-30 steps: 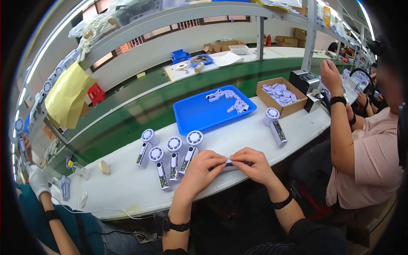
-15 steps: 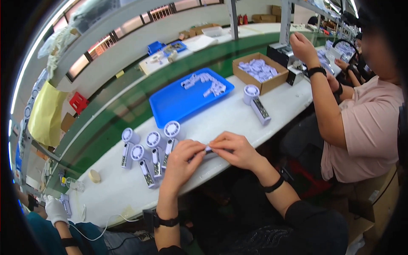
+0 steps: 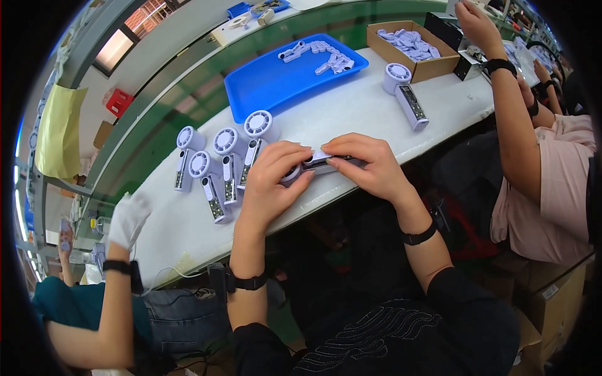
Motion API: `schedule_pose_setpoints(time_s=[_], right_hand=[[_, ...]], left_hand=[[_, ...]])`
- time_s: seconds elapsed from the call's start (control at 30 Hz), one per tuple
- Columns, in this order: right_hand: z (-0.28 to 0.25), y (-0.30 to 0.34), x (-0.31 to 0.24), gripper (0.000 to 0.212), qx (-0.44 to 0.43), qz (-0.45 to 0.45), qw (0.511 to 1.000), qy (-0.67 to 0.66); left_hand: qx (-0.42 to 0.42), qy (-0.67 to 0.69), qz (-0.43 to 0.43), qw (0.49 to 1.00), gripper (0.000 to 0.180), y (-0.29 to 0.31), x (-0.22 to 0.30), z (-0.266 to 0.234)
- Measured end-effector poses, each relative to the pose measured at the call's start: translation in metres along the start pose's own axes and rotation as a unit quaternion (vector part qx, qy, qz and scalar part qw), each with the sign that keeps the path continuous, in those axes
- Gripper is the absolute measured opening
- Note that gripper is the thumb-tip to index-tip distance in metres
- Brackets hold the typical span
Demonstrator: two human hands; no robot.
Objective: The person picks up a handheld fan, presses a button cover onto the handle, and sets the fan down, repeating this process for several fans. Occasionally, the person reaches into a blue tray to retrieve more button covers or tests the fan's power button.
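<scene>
Between my hands, at the table's near edge, lies a lilac handheld fan (image 3: 318, 158) with a small pale piece along its handle. My left hand (image 3: 273, 182) wraps round its head end, which the fingers partly cover. My right hand (image 3: 370, 164) pinches the handle, thumb and fingertips by the pale piece. To the left of my left hand stand several similar fans (image 3: 227, 143), their handles showing green circuit boards. One more fan (image 3: 411, 105) lies alone to the right, its circuit board also exposed.
Beyond my hands is a blue tray (image 3: 257, 94) with small lilac parts (image 3: 323, 49). A cardboard box (image 3: 433, 67) of lilac pieces stands at the back right. A co-worker's white-gloved hand (image 3: 128, 219) is at the left; another co-worker's arm (image 3: 511, 103) is raised at the right.
The view has tipped downward, so the table sits higher in the picture. Both my hands stay on the fan, more of which now shows. The left co-worker's gloved hand has risen and moved right.
</scene>
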State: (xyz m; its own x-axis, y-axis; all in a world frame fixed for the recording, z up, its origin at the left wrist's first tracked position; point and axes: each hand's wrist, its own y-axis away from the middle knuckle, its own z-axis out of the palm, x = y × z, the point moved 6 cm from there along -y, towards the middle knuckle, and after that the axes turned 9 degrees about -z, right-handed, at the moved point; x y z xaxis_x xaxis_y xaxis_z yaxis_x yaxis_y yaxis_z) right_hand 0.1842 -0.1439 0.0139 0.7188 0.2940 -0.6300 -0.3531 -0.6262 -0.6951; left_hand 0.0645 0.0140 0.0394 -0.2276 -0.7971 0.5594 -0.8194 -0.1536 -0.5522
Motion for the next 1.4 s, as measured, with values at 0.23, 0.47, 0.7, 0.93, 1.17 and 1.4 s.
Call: schedule_pose_setpoints(time_s=[0.23, 0.47, 0.7, 0.93, 1.17, 1.4], right_hand=[[0.004, -0.001, -0.003, 0.031, -0.013, -0.015, 1.000, 0.008], [-0.009, 0.001, -0.001, 0.031, -0.003, -0.036, 0.998, 0.048], [0.008, 0.001, -0.001, 0.030, 0.005, -0.066, 0.998, 0.010], [0.001, 0.004, -0.003, 0.029, -0.006, -0.063, 0.998, 0.026], [0.001, 0.000, -0.002, 0.029, -0.016, -0.070, 0.997, 0.034], [0.000, 0.001, -0.002, 0.029, -0.032, -0.062, 0.997, 0.035]], left_hand=[[0.005, -0.032, 0.034, 0.999, 0.033, 0.002, 0.002, -0.002], [0.006, -0.038, 0.032, 0.999, 0.033, -0.008, 0.007, 0.007], [0.002, -0.079, 0.007, 0.997, 0.035, 0.002, 0.008, -0.002], [-0.012, -0.049, -0.002, 0.999, 0.036, 0.000, 0.007, 0.004], [-0.002, -0.058, -0.014, 0.998, 0.037, -0.001, 0.007, 0.004], [-0.010, -0.052, -0.020, 0.998, 0.037, 0.000, 0.005, 0.006]])
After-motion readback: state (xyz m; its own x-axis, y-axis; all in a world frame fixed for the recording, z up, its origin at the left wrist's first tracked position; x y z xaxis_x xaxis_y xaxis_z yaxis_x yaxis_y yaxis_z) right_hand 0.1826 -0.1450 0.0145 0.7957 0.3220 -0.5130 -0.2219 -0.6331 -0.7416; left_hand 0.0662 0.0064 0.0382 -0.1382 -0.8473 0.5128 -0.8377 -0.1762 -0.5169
